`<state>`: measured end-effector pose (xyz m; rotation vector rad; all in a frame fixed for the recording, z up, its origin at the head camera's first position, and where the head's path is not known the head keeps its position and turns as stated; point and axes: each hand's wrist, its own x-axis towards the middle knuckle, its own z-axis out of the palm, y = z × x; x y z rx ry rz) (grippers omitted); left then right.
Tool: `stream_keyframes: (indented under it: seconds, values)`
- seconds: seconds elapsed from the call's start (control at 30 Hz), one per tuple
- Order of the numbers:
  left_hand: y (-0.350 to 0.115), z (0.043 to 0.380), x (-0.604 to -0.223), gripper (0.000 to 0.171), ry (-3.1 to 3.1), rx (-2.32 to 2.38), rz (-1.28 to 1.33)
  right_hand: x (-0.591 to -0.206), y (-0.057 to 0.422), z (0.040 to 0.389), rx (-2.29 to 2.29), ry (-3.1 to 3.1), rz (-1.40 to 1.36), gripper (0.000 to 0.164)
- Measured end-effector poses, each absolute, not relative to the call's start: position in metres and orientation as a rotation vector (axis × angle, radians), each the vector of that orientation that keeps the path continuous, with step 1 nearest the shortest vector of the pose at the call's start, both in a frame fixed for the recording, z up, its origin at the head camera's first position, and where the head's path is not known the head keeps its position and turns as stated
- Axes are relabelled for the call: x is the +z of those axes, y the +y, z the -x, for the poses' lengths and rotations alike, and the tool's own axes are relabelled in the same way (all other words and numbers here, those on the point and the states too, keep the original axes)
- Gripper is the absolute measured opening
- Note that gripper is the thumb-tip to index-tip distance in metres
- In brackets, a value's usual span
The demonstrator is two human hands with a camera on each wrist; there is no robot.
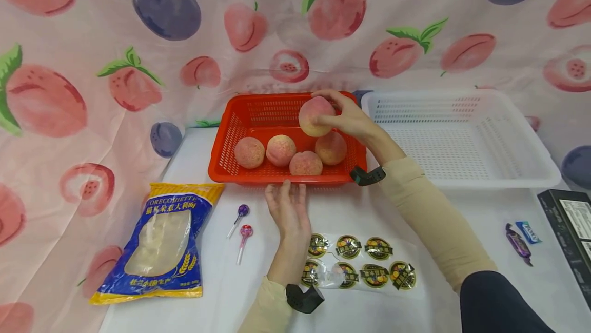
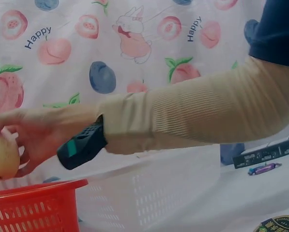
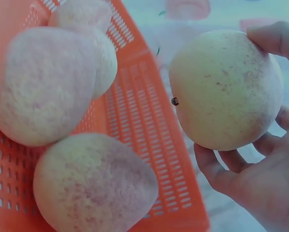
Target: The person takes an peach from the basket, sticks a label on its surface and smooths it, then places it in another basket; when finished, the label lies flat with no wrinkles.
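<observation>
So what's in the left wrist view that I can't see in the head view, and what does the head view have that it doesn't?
Only the left wrist view shows the printed rabbit and the "Happy" lettering on the curtain.

Only the head view shows the left hand, the pasta bag, the purple lollipop and the pink lollipop.

Both show the right hand gripping a peach, plus the red basket, white basket, purple candy, black box and at least one round sticker.

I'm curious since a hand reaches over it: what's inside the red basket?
Four peaches sit in the red basket. The right hand holds a fifth peach above them. What lies beneath those four is hidden.
</observation>
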<state>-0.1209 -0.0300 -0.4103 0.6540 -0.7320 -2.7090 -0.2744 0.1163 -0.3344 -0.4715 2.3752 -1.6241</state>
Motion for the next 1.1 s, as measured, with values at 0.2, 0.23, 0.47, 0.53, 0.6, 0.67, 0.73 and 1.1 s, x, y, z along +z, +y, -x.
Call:
stream_keyframes:
  seconds: [0.2,0.23,0.47,0.53,0.6,0.67,0.73,1.1]
  values:
    - [-0.028,0.120,-0.411,0.035,-0.754,-2.699,-0.665,-0.312,0.124,0.230,-1.672,2.389,0.511,0.056]
    - [-0.028,0.120,-0.411,0.035,-0.758,-2.699,-0.663,-0.309,0.126,0.222,-1.679,2.388,0.516,0.056]
    - [-0.029,0.120,-0.410,0.035,-0.833,-2.695,-0.671,-0.313,0.141,0.183,-1.719,2.402,0.591,0.057]
    - [-0.030,0.120,-0.410,0.035,-0.838,-2.701,-0.679,-0.317,0.147,0.173,-1.727,2.412,0.600,0.058]
    - [-0.030,0.119,-0.410,0.036,-0.832,-2.706,-0.685,-0.322,0.152,0.163,-1.744,2.421,0.608,0.058]
    - [-0.030,0.119,-0.410,0.036,-0.828,-2.706,-0.684,-0.326,0.156,0.152,-1.764,2.439,0.623,0.058]
    - [-0.030,0.120,-0.411,0.036,-0.826,-2.704,-0.685,-0.329,0.159,0.142,-1.786,2.450,0.636,0.059]
    - [-0.029,0.119,-0.410,0.041,-0.798,-2.728,-0.657,-0.356,0.172,0.103,-1.829,2.438,0.733,0.063]
